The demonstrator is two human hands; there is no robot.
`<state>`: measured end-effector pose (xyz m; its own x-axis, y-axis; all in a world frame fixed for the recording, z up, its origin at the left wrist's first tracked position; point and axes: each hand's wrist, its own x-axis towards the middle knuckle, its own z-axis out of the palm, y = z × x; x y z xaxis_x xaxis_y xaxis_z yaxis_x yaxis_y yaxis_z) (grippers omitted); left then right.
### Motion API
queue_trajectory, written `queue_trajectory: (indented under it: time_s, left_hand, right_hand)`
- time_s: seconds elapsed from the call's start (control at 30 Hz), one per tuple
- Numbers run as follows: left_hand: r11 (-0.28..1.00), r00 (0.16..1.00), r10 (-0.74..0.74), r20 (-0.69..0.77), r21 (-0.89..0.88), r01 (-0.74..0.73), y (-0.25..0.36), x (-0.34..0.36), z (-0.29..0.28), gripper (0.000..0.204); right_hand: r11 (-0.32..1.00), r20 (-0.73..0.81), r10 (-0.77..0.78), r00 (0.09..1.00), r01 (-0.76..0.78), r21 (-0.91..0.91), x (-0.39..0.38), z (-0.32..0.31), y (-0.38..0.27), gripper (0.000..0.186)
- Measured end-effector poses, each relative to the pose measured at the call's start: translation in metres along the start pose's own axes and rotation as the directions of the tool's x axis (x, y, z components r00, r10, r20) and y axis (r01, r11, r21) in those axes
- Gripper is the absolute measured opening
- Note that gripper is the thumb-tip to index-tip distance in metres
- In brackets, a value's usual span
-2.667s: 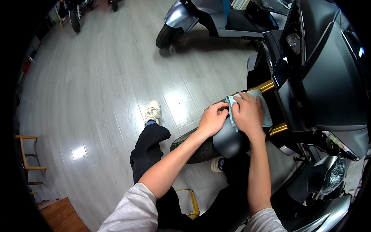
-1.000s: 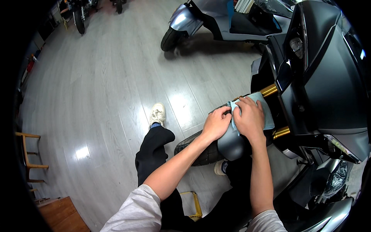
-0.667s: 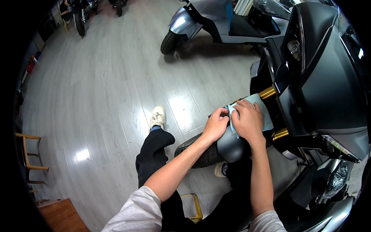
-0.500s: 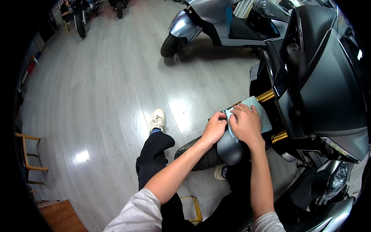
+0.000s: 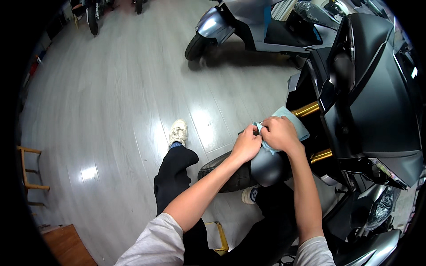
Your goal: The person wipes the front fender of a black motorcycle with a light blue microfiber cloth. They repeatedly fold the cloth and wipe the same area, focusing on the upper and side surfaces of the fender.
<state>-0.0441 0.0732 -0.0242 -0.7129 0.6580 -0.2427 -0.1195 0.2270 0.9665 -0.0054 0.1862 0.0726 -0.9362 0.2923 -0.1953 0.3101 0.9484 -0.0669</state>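
A light blue cloth [image 5: 299,127] lies over the top of a dark matte front fender [image 5: 269,169] on a black motor scooter [image 5: 381,106]. My left hand [image 5: 246,143] is closed on the cloth's near left edge, with thumb and fingertips pinched together. Beside it, my right hand [image 5: 280,134] has its fingers curled into the cloth, gripping it against the fender. The two hands are close together, fingertips almost meeting. Below the fender shows the black treaded front tire [image 5: 226,170]. Two gold fork tubes [image 5: 307,108] run from behind the cloth into the black bodywork.
A silver-blue scooter [image 5: 248,26] stands farther off at the top. On the left are a wooden chair [image 5: 26,170] and a brown wooden board [image 5: 69,246]. A yellow metal frame [image 5: 222,235] sits between my legs. Another silver scooter [image 5: 377,248] is close at the lower right.
My right hand's fingers have curled from lying spread over the cloth into a grip. My left hand stays pinched at the cloth's edge. The view has shifted slightly.
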Motion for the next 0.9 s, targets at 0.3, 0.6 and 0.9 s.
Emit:
queue_trajectory:
  time_s: [0.3, 0.6, 0.9]
  left_hand:
    - [0.999, 0.999, 0.034, 0.005, 0.04, -0.034, -0.005, 0.002, 0.0, 0.043]
    - [0.998, 0.998, 0.061, 0.022, 0.018, -0.061, -0.007, -0.004, -0.001, 0.04]
    - [1.0, 0.999, 0.028, 0.028, 0.003, -0.028, -0.002, -0.006, 0.0, 0.033]
  right_hand:
    - [0.988, 0.34, 0.122, 0.933, -0.081, -0.13, 0.052, 0.008, 0.016, 0.039]
    - [0.965, 0.402, 0.148, 0.904, -0.043, -0.26, 0.094, 0.039, 0.042, 0.039]
    - [0.971, 0.467, 0.039, 0.883, 0.077, -0.227, 0.095, 0.042, 0.033, 0.04]
